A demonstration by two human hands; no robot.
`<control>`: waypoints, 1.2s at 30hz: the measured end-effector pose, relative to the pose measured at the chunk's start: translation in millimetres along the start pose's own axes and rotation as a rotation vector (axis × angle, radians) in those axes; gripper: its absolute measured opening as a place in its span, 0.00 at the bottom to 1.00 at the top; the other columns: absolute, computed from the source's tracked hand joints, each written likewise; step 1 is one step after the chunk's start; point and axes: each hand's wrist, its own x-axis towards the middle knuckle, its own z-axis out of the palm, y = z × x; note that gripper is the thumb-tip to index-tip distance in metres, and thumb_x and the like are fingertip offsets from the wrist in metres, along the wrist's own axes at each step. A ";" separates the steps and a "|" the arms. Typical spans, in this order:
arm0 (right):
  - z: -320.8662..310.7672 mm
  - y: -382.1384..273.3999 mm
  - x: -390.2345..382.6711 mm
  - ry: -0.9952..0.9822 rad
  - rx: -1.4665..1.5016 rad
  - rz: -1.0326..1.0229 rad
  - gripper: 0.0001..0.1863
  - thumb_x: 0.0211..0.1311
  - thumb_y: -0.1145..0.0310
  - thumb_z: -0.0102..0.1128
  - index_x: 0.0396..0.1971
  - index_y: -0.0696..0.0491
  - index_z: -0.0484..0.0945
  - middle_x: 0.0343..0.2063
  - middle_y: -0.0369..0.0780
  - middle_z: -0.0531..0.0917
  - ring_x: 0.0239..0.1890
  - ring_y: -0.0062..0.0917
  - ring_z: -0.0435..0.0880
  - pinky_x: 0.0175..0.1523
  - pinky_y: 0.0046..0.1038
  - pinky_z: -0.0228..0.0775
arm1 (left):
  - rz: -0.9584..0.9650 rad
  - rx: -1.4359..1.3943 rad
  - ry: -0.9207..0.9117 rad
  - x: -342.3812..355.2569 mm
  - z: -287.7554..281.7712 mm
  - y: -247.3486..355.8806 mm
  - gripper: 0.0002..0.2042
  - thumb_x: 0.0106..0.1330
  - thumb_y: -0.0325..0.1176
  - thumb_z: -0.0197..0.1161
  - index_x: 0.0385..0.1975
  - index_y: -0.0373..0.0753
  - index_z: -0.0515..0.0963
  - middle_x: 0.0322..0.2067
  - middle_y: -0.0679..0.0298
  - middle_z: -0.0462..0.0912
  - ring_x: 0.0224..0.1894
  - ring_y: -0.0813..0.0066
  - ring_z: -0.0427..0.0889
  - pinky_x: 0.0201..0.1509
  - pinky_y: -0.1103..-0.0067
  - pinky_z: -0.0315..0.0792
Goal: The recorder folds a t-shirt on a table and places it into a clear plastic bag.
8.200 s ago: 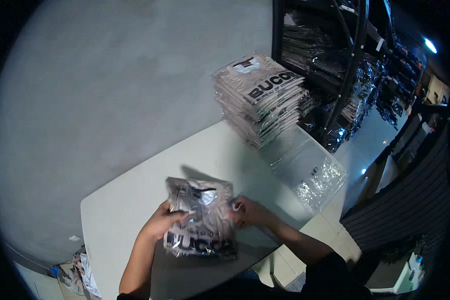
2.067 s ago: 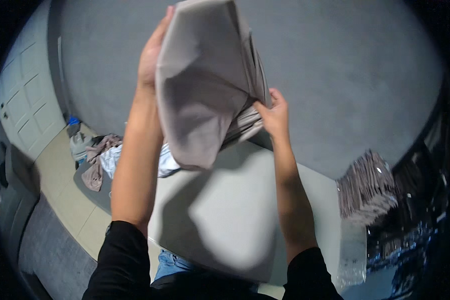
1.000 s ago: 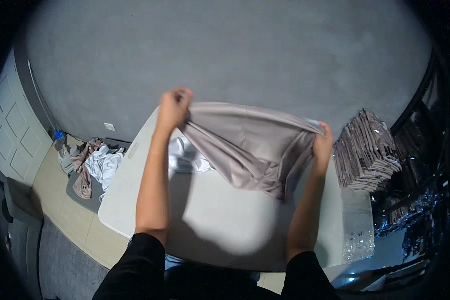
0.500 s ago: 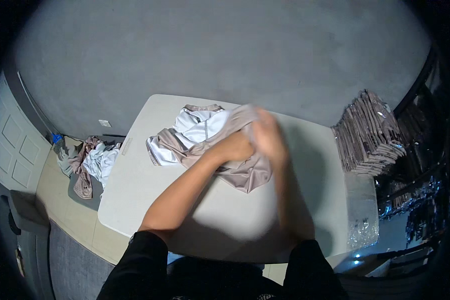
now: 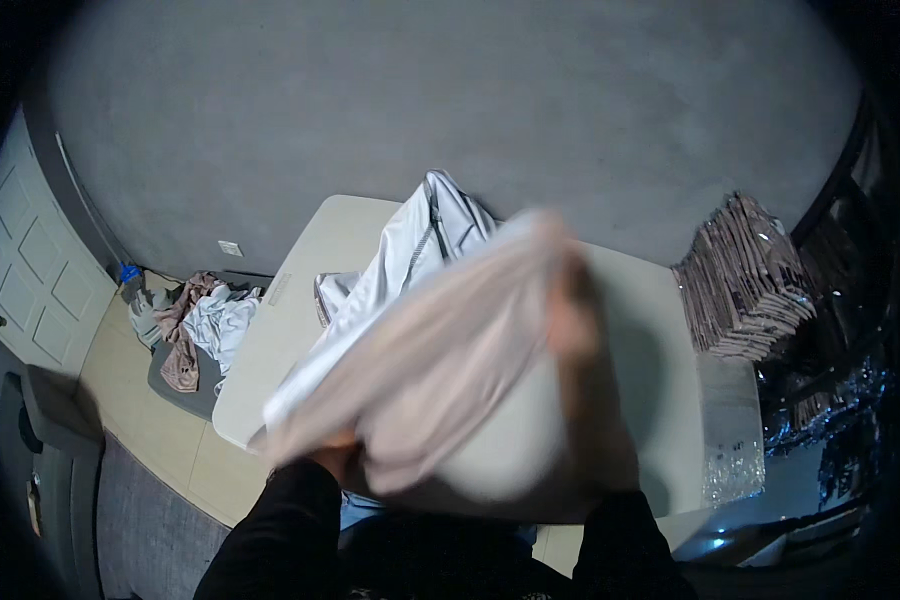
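Note:
A soft garment (image 5: 430, 370), pinkish beige on one face and white on the other, is stretched above the table and blurred by motion. Its white part with dark seams rises toward the wall. My right hand (image 5: 572, 310) grips its upper right edge, smeared by movement. Close to my body, my left hand (image 5: 342, 448) is closed on the lower left of the cloth, which covers most of the fingers. I cannot make out what kind of garment it is.
The pale table (image 5: 655, 390) carries a tall stack of bagged folded garments (image 5: 745, 280) at its right, with clear plastic bags (image 5: 730, 430) nearer me. Loose clothes (image 5: 215, 315) lie on a grey seat (image 5: 185, 390) left of the table. A grey wall (image 5: 450, 100) stands behind.
The garment has gone from lying bunched on the table to being lifted and spread. My left hand has pulled back toward my body and left; the right has moved slightly right and nearer.

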 end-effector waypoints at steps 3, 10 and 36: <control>-189.9 115.9 67.2 0.414 0.598 0.094 0.19 0.79 0.61 0.45 0.53 0.59 0.79 0.46 0.43 0.85 0.48 0.33 0.85 0.57 0.36 0.79 | -0.013 -0.185 -0.045 14.4 2.9 -12.2 0.16 0.67 0.35 0.65 0.50 0.31 0.84 0.43 0.57 0.90 0.44 0.64 0.87 0.53 0.69 0.78; -364.4 243.2 1.0 0.751 0.588 0.108 0.25 0.82 0.60 0.41 0.64 0.64 0.71 0.61 0.51 0.79 0.59 0.43 0.82 0.67 0.42 0.74 | 0.483 -0.372 -0.332 20.5 -91.3 45.1 0.18 0.64 0.36 0.72 0.52 0.39 0.81 0.51 0.63 0.84 0.53 0.72 0.82 0.55 0.73 0.77; -189.2 69.1 53.0 0.570 0.232 -0.048 0.12 0.80 0.63 0.51 0.41 0.56 0.79 0.30 0.33 0.80 0.29 0.17 0.77 0.35 0.21 0.69 | 0.426 -0.748 0.200 22.1 -110.5 61.2 0.26 0.66 0.21 0.69 0.63 0.35 0.71 0.42 0.57 0.88 0.40 0.72 0.89 0.44 0.77 0.84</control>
